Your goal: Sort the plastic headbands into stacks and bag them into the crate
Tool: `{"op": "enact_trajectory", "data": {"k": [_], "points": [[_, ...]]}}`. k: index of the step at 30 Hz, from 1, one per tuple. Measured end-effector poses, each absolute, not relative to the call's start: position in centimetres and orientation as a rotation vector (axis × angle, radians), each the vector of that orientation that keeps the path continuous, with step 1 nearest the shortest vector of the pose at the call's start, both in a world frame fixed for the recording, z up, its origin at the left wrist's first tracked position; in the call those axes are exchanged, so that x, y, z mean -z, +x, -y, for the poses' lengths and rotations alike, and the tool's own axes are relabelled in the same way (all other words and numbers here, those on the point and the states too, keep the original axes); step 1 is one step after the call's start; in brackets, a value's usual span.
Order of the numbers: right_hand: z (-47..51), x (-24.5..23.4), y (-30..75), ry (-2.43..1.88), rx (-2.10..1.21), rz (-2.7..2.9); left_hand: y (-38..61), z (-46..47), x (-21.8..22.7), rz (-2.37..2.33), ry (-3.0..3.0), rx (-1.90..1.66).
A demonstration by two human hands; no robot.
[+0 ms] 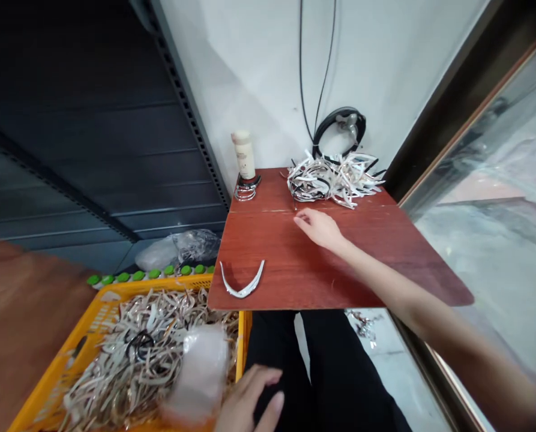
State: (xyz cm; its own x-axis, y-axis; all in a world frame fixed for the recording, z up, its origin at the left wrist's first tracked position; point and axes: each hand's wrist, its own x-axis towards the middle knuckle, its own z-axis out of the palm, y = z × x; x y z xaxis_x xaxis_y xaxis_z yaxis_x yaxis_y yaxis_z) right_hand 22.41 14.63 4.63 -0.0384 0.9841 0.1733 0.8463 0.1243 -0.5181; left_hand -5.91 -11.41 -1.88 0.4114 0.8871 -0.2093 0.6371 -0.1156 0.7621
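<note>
One white strip (243, 293) is seen on the table (281, 249), well apart from the right hand (320, 228), whose grip cannot be told; one strip pile (335, 179) is set just beyond; the left hand (245, 399) is unclenched.

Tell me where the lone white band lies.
In the head view, the band lies near the table's near left corner, left of the right hand and closer to the wearer.
</note>
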Motion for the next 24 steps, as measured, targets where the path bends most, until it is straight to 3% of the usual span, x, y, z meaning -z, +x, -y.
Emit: {"op": "enact_trajectory", "data": {"k": [5,13,20,24], "points": [[-20.7,-3.9,20.6,-2.071,-0.068,1.943,0.6,4.6,-3.4,-1.188,2.062,-0.684],[-21.8,-4.8,23.6,-1.779,-0.01,1.714,2.7,1.9,-0.5,-1.358,2.09,-0.923],[-27.9,-8.8,25.8,-1.215,-0.287,1.318,4.2,1.8,0.8,-1.475,2.17,-0.935],[-29.0,-10.7,23.8,-1.153,-0.735,1.257,4.4,1.6,1.4,-1.505,2.3,-0.938]]}}
